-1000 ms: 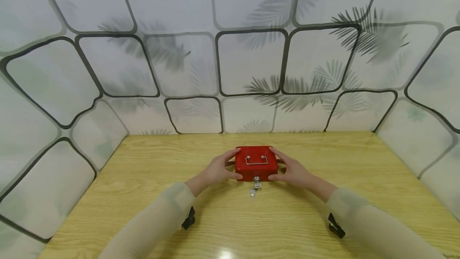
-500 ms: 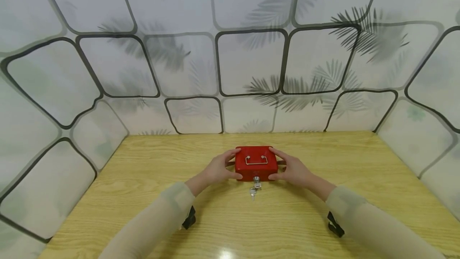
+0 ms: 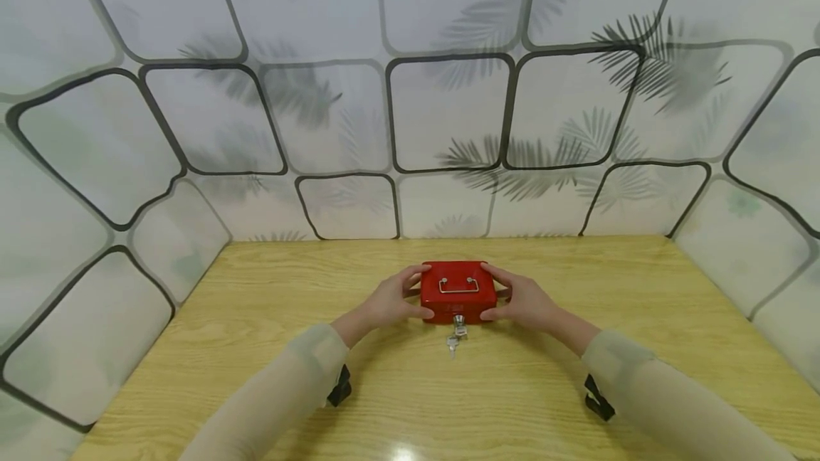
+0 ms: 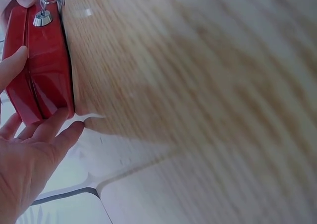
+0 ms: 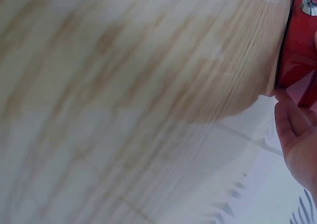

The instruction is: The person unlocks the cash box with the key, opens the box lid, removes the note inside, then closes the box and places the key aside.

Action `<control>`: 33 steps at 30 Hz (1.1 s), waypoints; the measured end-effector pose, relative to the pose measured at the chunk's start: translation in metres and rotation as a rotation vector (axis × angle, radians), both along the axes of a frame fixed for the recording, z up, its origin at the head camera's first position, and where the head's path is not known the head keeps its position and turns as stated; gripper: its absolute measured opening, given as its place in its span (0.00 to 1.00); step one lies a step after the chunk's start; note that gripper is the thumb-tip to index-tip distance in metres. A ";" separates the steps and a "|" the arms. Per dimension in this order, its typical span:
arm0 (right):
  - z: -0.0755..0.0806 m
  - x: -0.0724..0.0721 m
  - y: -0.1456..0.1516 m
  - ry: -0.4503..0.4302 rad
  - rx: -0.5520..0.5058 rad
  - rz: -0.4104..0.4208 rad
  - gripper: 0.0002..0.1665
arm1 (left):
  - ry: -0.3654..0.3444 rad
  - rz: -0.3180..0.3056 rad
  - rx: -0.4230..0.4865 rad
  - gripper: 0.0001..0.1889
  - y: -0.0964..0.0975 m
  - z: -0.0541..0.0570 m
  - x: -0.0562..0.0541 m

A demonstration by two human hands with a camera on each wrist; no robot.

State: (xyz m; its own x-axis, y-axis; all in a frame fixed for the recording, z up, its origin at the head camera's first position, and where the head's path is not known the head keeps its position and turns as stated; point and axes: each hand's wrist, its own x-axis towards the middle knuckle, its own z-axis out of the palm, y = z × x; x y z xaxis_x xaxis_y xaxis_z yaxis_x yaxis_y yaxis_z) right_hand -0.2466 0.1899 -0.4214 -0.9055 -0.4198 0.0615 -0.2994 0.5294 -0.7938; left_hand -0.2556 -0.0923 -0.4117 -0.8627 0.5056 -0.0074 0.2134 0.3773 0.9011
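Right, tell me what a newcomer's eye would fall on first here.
Probably the red box on the wooden table, held between the left hand and the right hand. Next, the shiny keys by the lock on its near side. Behind the table, the pale backdrop shows dark outlines and leaves.

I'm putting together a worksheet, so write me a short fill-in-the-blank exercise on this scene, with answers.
The box is coloured ____.
Beside its silver lock, the thing made to open it is a ____.
Counting the left hand and the right hand, the box is touched by ____ hands.

Missing words: red; key; two.
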 end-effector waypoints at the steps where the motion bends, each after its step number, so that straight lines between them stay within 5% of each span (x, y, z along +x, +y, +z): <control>1: 0.000 0.000 0.000 -0.001 -0.001 0.001 0.56 | -0.002 -0.001 0.002 0.42 0.000 0.000 0.000; 19: 0.003 -0.002 0.002 -0.021 0.011 -0.003 0.55 | -0.005 -0.011 -0.081 0.42 -0.005 0.005 -0.002; 27: 0.010 0.000 0.004 -0.028 0.025 -0.011 0.53 | 0.103 -0.012 -0.234 0.42 -0.008 0.010 -0.004; 33: 0.017 -0.002 0.005 0.020 0.077 -0.043 0.48 | 0.141 -0.016 -0.212 0.39 -0.011 0.013 -0.012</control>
State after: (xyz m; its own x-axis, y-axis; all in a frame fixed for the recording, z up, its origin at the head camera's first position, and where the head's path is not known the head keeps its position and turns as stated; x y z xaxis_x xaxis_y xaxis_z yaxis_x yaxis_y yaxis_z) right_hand -0.2490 0.1954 -0.4040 -0.9217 -0.3847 0.0492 -0.2906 0.6010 -0.7445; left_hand -0.2679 -0.1035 -0.3989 -0.8547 0.5191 0.0051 0.3390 0.5506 0.7628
